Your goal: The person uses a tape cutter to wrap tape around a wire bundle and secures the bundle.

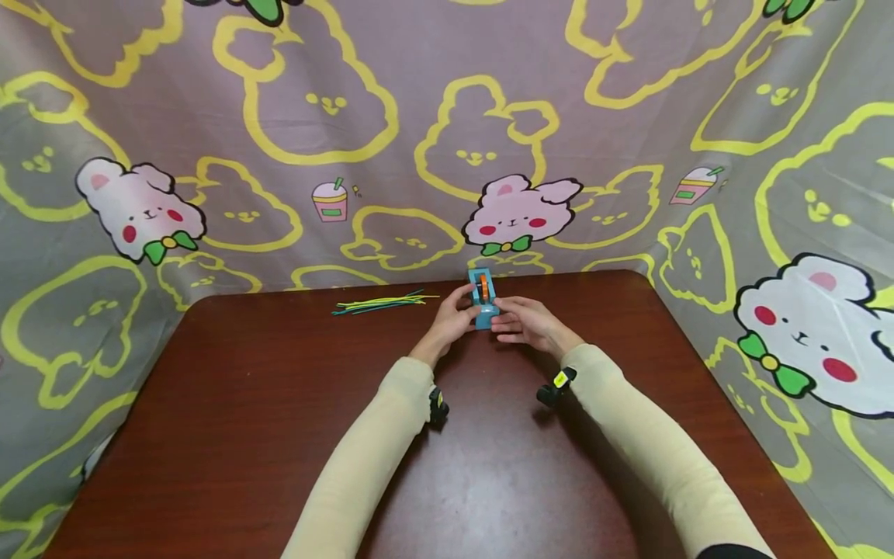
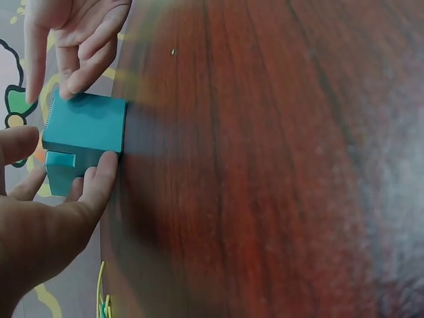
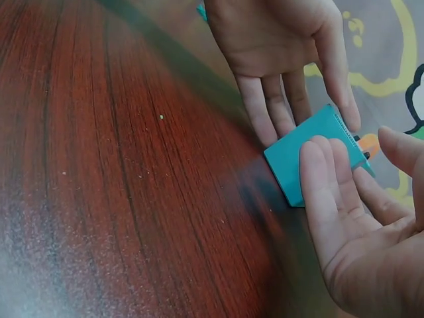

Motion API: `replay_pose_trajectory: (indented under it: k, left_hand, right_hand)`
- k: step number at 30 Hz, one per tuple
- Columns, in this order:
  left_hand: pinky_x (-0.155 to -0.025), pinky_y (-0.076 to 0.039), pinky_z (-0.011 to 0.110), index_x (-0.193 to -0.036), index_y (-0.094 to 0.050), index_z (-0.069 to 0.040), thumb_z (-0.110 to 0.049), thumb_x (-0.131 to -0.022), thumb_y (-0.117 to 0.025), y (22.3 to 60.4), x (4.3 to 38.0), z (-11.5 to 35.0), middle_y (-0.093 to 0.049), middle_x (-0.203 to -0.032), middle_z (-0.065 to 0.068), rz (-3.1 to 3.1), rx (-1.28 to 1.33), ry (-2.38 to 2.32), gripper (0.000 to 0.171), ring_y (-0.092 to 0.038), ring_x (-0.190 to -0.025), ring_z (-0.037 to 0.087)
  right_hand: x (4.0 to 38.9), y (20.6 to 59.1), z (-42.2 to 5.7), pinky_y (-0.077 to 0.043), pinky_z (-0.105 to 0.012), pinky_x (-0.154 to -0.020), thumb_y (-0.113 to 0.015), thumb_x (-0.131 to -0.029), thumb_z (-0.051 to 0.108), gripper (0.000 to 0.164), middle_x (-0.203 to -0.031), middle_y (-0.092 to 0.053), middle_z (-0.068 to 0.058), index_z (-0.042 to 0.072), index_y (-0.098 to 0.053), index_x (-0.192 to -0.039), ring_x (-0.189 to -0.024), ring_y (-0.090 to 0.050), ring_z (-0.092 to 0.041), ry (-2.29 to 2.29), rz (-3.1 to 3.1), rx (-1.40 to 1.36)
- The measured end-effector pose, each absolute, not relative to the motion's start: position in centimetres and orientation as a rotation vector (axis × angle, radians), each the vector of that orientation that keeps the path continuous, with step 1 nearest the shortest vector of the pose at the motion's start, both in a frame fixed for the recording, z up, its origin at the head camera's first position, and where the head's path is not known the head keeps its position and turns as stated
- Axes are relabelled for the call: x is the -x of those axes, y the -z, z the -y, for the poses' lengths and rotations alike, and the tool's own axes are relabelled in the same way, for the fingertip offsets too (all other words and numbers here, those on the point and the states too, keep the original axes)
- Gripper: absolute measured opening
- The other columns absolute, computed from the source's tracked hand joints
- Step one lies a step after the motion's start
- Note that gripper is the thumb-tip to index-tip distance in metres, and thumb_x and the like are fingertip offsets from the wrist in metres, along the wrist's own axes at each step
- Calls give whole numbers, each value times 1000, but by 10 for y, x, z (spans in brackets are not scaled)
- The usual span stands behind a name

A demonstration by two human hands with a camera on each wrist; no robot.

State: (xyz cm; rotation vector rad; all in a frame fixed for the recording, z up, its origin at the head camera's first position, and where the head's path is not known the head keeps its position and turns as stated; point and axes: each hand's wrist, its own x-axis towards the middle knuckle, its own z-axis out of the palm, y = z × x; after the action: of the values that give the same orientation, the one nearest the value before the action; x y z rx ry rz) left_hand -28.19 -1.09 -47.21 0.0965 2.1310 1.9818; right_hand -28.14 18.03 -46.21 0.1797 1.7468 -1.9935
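Note:
A teal tape dispenser [image 1: 486,317] with an orange roll core [image 1: 485,288] stands near the table's back edge, between both hands. My left hand [image 1: 451,320] holds its left side, the thumb near the close end and the fingers along the side. On the other side, my right hand [image 1: 534,324] touches it with fairly straight fingertips. In the right wrist view, the right fingers lie against the flat teal side [image 3: 285,159] of the dispenser, with the thumb held apart. The serrated edge [image 3: 341,122] shows near the left thumb.
A loose bundle of thin yellow and green strips [image 1: 384,303] lies left of the dispenser along the back edge. The dark red-brown wooden table [image 1: 279,411] is bordered by a cartoon-printed curtain [image 1: 412,178]. A tiny pale speck [image 3: 161,117] sits on the tabletop.

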Motion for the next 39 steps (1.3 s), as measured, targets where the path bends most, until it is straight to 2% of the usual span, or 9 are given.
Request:
replay_pose_trajectory:
  k: [8,15,26,31,39]
  left_hand:
    - [-89,-54,44,-152,-45,-18,-9,-100,-59,475,286,11,-48,-143,17,-2132,-111,-1975,54,-61,-110,29]
    - [-90,-54,45,-151,-48,-16,-7,-98,-59,472,287,13,-42,-153,14,-2147,-125,-1965,55,-59,-114,28]
    - [-92,-53,47,-151,-48,-19,-8,-99,-58,472,287,14,-40,-155,11,-2134,-119,-1962,54,-57,-118,28]
    - [-95,-51,47,-151,-48,-21,-9,-100,-58,472,287,14,-37,-157,9,-2093,-83,-1969,54,-57,-121,28]
    - [-97,-50,48,-150,-51,-25,-9,-98,-61,469,288,16,-36,-158,8,-1965,9,-2013,56,-57,-123,28]
  right_hand:
    - [283,462,-175,-59,-36,-72,-65,-100,33,44,-88,-67,-7,5,-53,-131,-73,-68,-15,1936,-1822,-189]
    - [284,461,-172,-59,-34,-68,-67,-99,33,42,-85,-64,-7,4,-55,-127,-68,-65,-13,1919,-1842,-189]
    - [285,461,-168,-57,-29,-63,-67,-99,32,37,-74,-55,-2,5,-58,-122,-61,-55,-11,1888,-1901,-201]
    - [285,460,-168,-54,-27,-62,-67,-99,34,35,-71,-47,-1,5,-59,-117,-62,-48,-13,1865,-1942,-187]
    - [286,457,-165,-50,-26,-60,-67,-99,32,32,-70,-46,-1,5,-62,-114,-62,-44,-14,1862,-1962,-206]
